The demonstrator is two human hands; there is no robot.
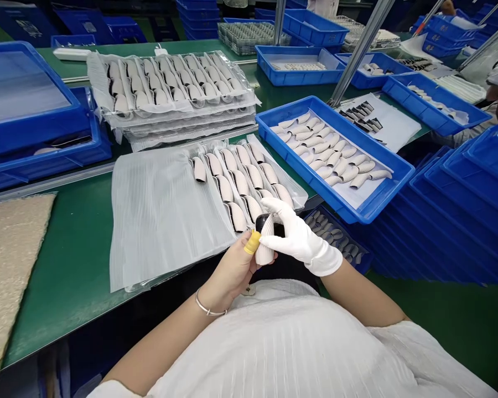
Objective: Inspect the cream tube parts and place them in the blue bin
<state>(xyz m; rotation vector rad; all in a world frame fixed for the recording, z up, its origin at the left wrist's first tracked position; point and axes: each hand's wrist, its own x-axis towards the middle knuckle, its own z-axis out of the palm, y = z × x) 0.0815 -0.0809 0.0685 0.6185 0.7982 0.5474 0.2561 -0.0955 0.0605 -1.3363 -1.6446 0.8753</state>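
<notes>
My left hand, bare with a yellow finger cot on one digit, grips a white ribbed shell piece just in front of my body. In a white glove, my right hand pinches the same piece from the other side. A glossy black part shows at its upper end; whether it is a separate part I cannot tell. Just beyond my hands lies a tray lined with translucent sheet. Rows of white curved shells with dark insides fill its right half, and one more shell sits left of them.
A blue bin of similar white pieces stands to the right on the green table. Behind the lined tray is a stack of filled trays. Blue bins stand at left, beside a beige mat. Metal posts rise at the back.
</notes>
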